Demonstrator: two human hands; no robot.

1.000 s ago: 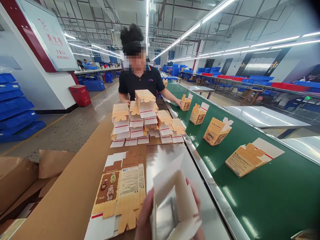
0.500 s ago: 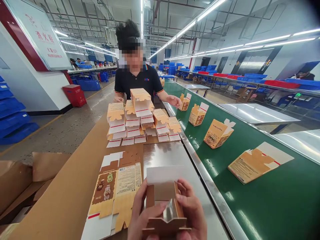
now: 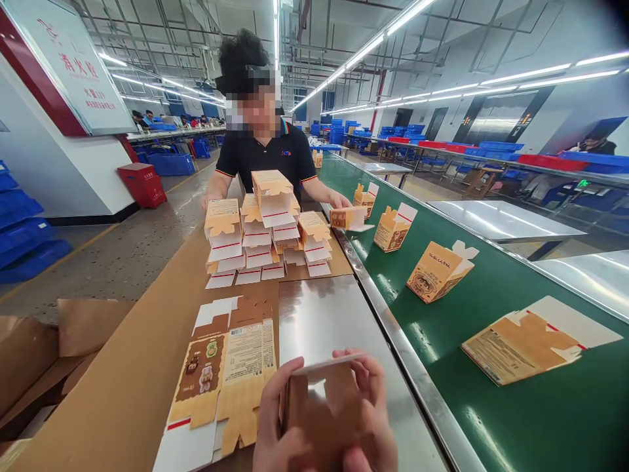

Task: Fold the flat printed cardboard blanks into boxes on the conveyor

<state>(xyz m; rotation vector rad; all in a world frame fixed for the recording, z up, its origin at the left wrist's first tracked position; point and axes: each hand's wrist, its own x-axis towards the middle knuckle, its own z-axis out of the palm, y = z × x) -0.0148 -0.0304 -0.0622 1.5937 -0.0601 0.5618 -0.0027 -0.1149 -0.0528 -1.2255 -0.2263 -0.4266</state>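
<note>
A small brown carton (image 3: pixel 322 410) sits between both hands at the bottom middle, its flaps folded in. My left hand (image 3: pixel 275 426) grips its left side and my right hand (image 3: pixel 371 413) its right side, fingers over the top edge. Just left of them lies a stack of flat printed carton blanks (image 3: pixel 221 373) on a brown cardboard sheet (image 3: pixel 128 387).
A green conveyor belt (image 3: pixel 515 419) runs along the right, carrying several folded cartons (image 3: pixel 437 272) and a flat one (image 3: pixel 528 341). A pile of folded cartons (image 3: pixel 260 229) stands ahead. A co-worker in a black shirt (image 3: pixel 260 154) holds one carton (image 3: pixel 346 217) beside it. Cardboard scraps (image 3: pixel 44 354) lie at left.
The white top flap of my carton has been folded down and the carton turned in my hands. The co-worker has picked a carton from the pile. The belt's cartons have moved toward me.
</note>
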